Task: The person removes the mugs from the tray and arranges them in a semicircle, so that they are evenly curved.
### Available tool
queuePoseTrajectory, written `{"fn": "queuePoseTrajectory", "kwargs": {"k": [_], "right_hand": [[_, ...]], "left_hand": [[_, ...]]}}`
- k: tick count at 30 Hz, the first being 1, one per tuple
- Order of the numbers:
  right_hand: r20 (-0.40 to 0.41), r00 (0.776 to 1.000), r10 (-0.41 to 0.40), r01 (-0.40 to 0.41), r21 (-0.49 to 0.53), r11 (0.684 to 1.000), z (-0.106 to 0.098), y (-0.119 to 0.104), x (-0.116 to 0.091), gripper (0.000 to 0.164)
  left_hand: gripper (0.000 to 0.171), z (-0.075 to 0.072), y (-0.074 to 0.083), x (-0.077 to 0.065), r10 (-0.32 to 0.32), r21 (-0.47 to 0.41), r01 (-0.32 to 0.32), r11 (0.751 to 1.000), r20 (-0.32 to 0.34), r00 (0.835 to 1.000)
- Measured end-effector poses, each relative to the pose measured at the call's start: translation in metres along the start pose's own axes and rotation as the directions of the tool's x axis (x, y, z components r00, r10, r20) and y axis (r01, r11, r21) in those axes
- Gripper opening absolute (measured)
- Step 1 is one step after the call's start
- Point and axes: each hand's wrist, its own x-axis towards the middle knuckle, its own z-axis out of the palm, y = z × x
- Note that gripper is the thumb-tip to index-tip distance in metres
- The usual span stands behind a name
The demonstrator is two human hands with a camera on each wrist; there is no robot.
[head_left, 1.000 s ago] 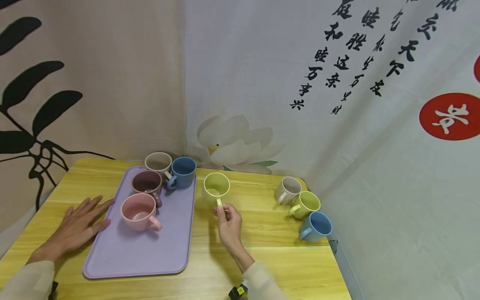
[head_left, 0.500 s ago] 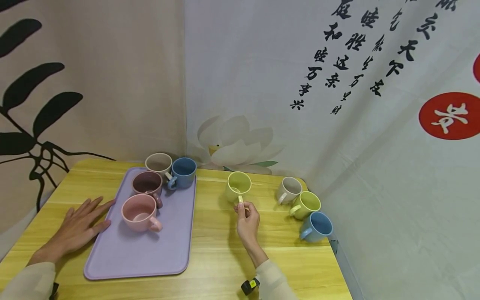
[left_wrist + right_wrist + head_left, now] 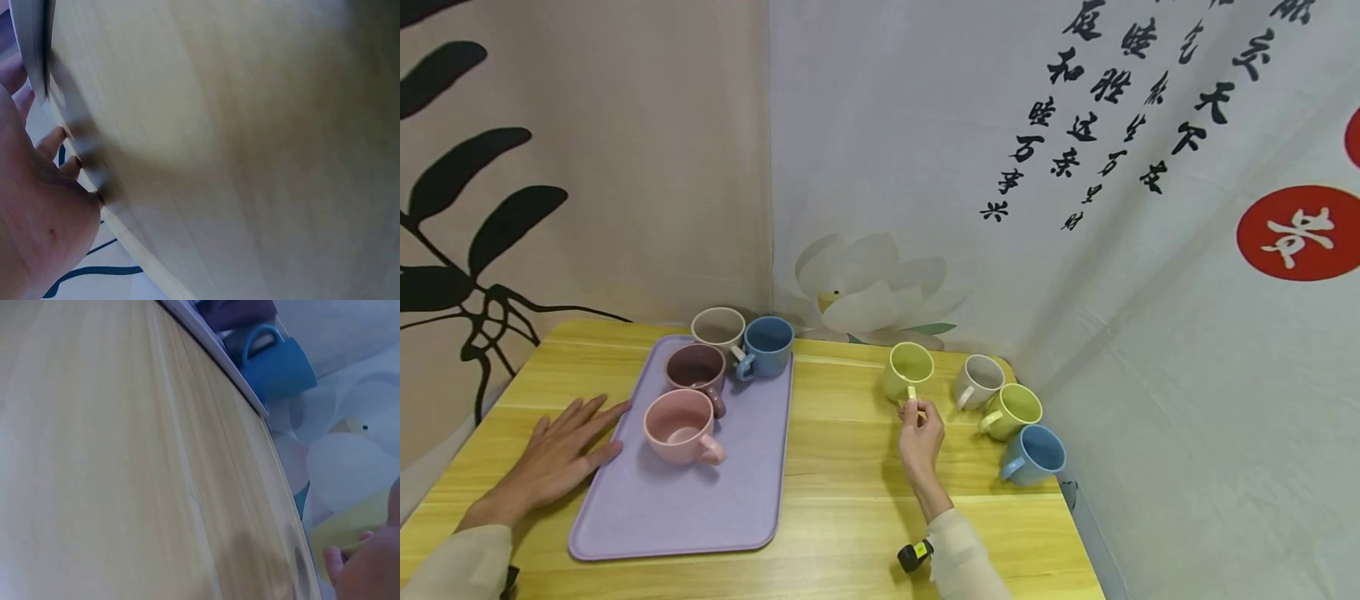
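My right hand (image 3: 922, 437) pinches the handle of a yellow-green mug (image 3: 909, 372), which stands upright near the table's back edge, left of a white mug (image 3: 979, 381). In the right wrist view that mug (image 3: 350, 528) shows only in part behind the hand. My left hand (image 3: 553, 454) lies with fingers spread on the table, its fingertips touching the left rim of the purple tray (image 3: 700, 517). On the tray are a pink mug (image 3: 678, 427), a dark mauve mug (image 3: 696, 367), a greyish-beige mug (image 3: 718, 326) and a blue mug (image 3: 767, 347).
At the table's right edge, a second yellow-green mug (image 3: 1011, 411) and a light blue mug (image 3: 1033, 454) stand close together in a row with the white one. A printed curtain (image 3: 880, 167) hangs right behind the wooden table (image 3: 842, 533).
My right hand has carried the yellow-green mug rightward from beside the tray to near the white mug. The left hand and the tray have stayed in place.
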Motion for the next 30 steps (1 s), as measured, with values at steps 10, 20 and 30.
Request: {"fn": "queuePoseTrajectory", "kwargs": {"k": [10, 20, 30], "right_hand": [[-0.115, 0.991, 0.071, -0.078, -0.063, 0.995, -0.004, 0.007, 0.020, 0.022], [-0.153, 0.988, -0.031, 0.029, -0.013, 0.999, -0.009, 0.045, 0.044, 0.022], [-0.189, 0.979, 0.071, -0.093, -0.110, 0.990, -0.007, 0.079, 0.074, 0.020]], "left_hand": [[0.072, 0.000, 0.002, -0.001, -0.010, -0.005, 0.010, 1.000, 0.005, 1.000], [0.071, -0.002, 0.004, -0.001, 0.000, -0.010, 0.000, 1.000, 0.002, 1.000], [0.071, -0.002, 0.006, -0.001, -0.007, -0.007, 0.007, 1.000, 0.001, 1.000]]}}
